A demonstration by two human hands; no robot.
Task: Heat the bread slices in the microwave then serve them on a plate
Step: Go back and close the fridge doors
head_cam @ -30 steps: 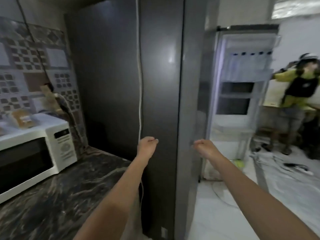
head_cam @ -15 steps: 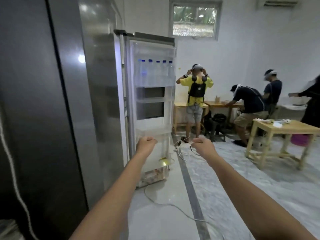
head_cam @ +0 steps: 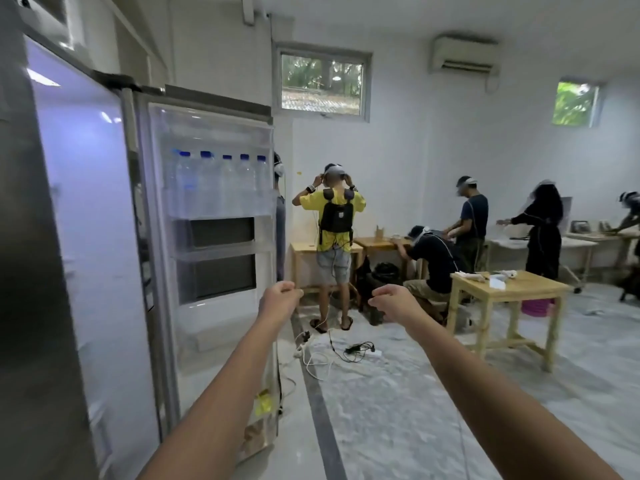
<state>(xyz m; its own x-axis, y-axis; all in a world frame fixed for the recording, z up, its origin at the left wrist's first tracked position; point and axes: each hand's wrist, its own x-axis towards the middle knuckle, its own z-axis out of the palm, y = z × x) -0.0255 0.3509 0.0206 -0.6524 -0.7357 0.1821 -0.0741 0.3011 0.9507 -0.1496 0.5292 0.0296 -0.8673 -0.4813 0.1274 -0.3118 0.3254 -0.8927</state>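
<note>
Both arms reach out ahead, and neither hand is holding anything. The left hand [head_cam: 280, 300] is curled into a loose fist with fingers tucked in; the right hand [head_cam: 393, 301] hangs beside it, fingers bent down and partly closed, a gap of floor between the two. Just to the left of the left hand stands the open fridge door [head_cam: 211, 216], its inner shelf above hand height lined with blue-capped water bottles [head_cam: 216, 181]. Beyond the knuckles, a person in a yellow shirt [head_cam: 332, 216] stands with their back turned at a wooden bench. To the right of the right hand sits a wooden table [head_cam: 512, 289]. Cables [head_cam: 346, 351] lie on the floor below both hands. No bread, microwave or plate is in view here.
</note>
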